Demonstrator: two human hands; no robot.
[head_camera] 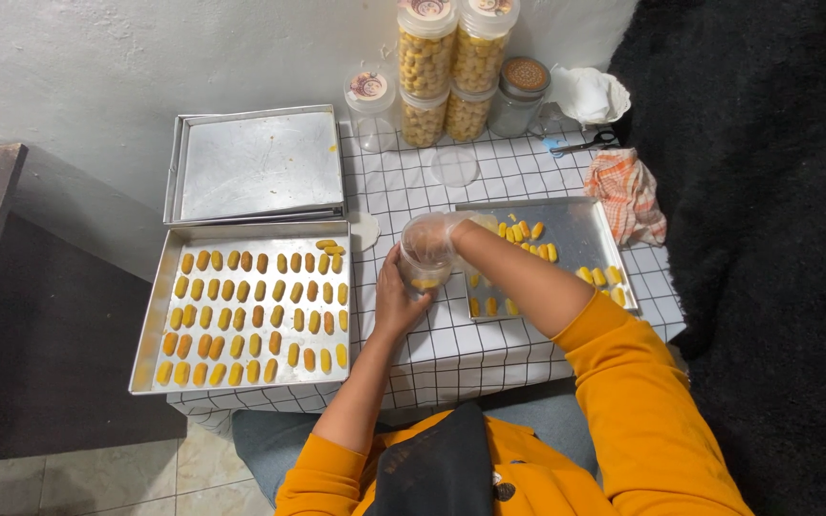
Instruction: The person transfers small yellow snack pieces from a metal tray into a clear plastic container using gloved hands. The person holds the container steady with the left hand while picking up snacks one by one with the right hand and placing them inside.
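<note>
The left hand (396, 298) clasps a clear jar (426, 253) from its 7 o'clock side, fingers closed round the wall, at table centre. The right hand (446, 227), in a thin glove, sits at the jar's mouth, seemingly dipped inside; whether it pinches a cookie cannot be told. A few cookies already lie at the jar bottom, so filling looks early. The nearly cleared tray (580, 229) lies at 3 o'clock of the jar, the full tray (160, 315) at 9 o'clock. Next, I judge, the right hand must reach to 3 o'clock for loose cookies (528, 232) while the left steadies the jar.
</note>
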